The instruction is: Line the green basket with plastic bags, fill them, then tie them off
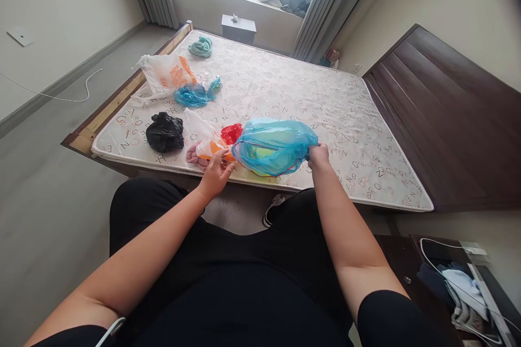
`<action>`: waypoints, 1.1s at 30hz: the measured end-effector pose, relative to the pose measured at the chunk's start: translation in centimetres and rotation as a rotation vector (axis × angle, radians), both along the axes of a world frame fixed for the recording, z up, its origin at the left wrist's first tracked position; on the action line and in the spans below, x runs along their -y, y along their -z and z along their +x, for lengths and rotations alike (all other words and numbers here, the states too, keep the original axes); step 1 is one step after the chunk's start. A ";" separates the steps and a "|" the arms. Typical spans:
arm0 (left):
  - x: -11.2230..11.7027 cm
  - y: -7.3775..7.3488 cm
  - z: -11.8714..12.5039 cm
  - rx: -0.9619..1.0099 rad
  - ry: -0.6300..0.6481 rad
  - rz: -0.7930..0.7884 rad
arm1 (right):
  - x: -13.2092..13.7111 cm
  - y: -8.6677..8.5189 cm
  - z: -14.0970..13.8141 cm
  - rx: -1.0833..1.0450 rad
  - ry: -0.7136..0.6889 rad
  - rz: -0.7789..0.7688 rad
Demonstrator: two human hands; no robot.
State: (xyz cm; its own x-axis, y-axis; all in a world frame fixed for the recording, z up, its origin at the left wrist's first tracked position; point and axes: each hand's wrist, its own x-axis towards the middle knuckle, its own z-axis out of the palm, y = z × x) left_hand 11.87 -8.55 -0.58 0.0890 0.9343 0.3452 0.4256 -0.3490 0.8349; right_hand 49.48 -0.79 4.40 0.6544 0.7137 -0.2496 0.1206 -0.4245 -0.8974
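Blue bag point(277, 143): I saw it puffed over the mattress point(345, 124).
Right hand point(318, 156): clutched the bag's end.
Left hand point(215, 174): fingers parted; any touch, I couldn't tell.

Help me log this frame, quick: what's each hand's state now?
Left hand: open, at the white-and-orange plastic bag; contact unclear.
Right hand: closed, holding the translucent blue plastic bag.
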 end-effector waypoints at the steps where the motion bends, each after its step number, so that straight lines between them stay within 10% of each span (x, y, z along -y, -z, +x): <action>1: -0.2 0.5 -0.1 0.036 0.010 -0.057 | 0.1 -0.3 -0.2 0.078 -0.005 -0.010; 5: -0.8 1.8 -0.2 0.128 0.044 -0.220 | 1.9 -2.0 -3.4 0.591 -0.076 0.154; 10: -1.3 2.3 0.2 0.203 0.113 -0.326 | 4.9 -3.1 -9.5 0.893 -0.873 0.113; 13: -1.5 2.9 0.4 0.322 0.149 -0.380 | 5.1 -2.4 -11.3 0.884 -1.111 -0.085; 22: -1.5 4.4 0.4 0.378 0.197 -0.453 | 0.4 -1.0 -8.3 0.820 -0.921 -0.326; 27: -1.6 4.5 0.6 0.320 0.240 -0.516 | -0.8 0.0 -8.1 0.685 -1.169 -0.626; 33: -0.9 3.6 0.9 0.333 0.275 -0.597 | 1.1 0.3 -9.6 0.525 -1.364 -0.617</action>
